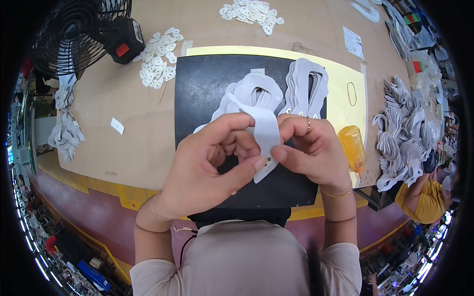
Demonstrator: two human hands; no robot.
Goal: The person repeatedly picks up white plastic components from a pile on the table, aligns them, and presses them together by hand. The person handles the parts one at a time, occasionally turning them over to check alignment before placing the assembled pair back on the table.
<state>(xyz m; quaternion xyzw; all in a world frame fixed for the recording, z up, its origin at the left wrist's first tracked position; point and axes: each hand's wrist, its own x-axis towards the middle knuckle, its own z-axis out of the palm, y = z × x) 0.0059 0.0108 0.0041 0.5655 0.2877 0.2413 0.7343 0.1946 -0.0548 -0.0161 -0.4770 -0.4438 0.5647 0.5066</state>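
Observation:
Between both hands is a light grey shoe upper piece (266,129), its strip bent toward me and ending in a pointed tip with small dark holes. My left hand (205,165) grips its left edge, thumb near the tip and fingers curled. From the other side, the thumb and index finger of my right hand (313,150) pinch the edge close to the holes. Behind the held piece lies a stack of similar grey pieces (222,109), partly hidden. A second stack (316,71) of them rests to its right on the black mat (197,79).
Small white perforated tabs (160,61) lie in a pile at left, with another pile (252,12) at the far side. A black fan (74,29) stands far left. An amber squeeze bottle (351,145) lies near my right hand. Bundled grey pieces (405,133) crowd the right edge.

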